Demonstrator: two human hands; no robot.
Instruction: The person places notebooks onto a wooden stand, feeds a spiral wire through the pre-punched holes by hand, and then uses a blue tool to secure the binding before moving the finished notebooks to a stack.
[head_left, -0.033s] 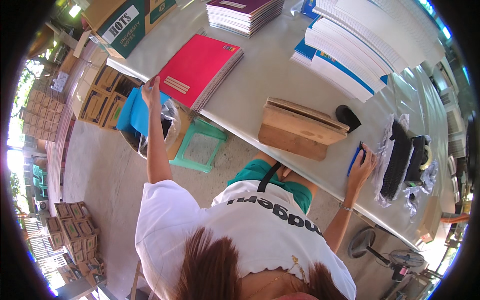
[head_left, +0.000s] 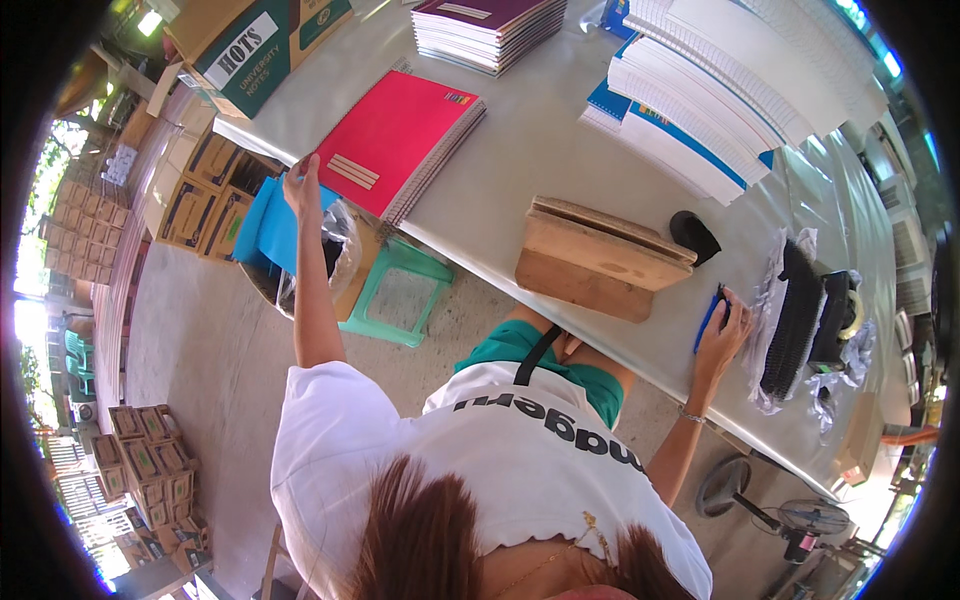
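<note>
Head view: I am seemingly steadying red spiral notebook on table; left hand is touching its corner, pinching or not I cannot tell. Right hand is grasping blue tool. Lifting notebook would be needing firmer left pinch.

Lettering | green carton: black on white | red notebook: small corner print | white shirt: black

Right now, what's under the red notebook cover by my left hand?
Under the red notebook cover, spiral-bound page edges show along the right side, above the pale table. The pages' faces and any more covers beneath are hidden.
</note>
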